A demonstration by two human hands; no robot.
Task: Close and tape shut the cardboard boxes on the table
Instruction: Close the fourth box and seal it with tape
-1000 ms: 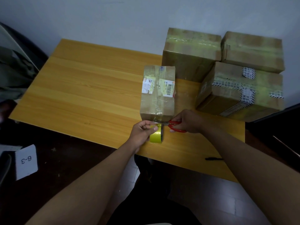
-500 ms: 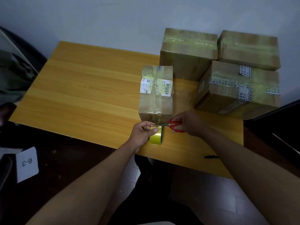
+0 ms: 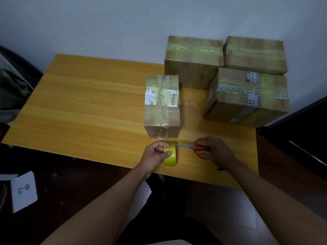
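Note:
A small closed cardboard box (image 3: 161,106) with shipping labels stands near the front of the wooden table (image 3: 88,106). Clear tape runs along its top and down its near face. Just in front of it, my left hand (image 3: 155,156) grips a yellow tape roll (image 3: 170,154) held on edge. To the right, my right hand (image 3: 215,152) holds red-handled scissors (image 3: 192,147) with the blades pointing left toward the roll. Three larger taped boxes are at the back right: one (image 3: 192,62) behind the small box, one (image 3: 254,53) by the wall, one (image 3: 247,98) nearer me.
A thin black pen (image 3: 221,169) lies at the table's front edge by my right wrist. A white card marked "6-3" (image 3: 23,190) lies on the dark floor at the left. A dark surface (image 3: 300,131) adjoins the table's right side.
The roll and my left hand have drawn back from the small box toward me. My right hand and the scissors have shifted right, away from the roll; the tape strip now ends on the box's near face.

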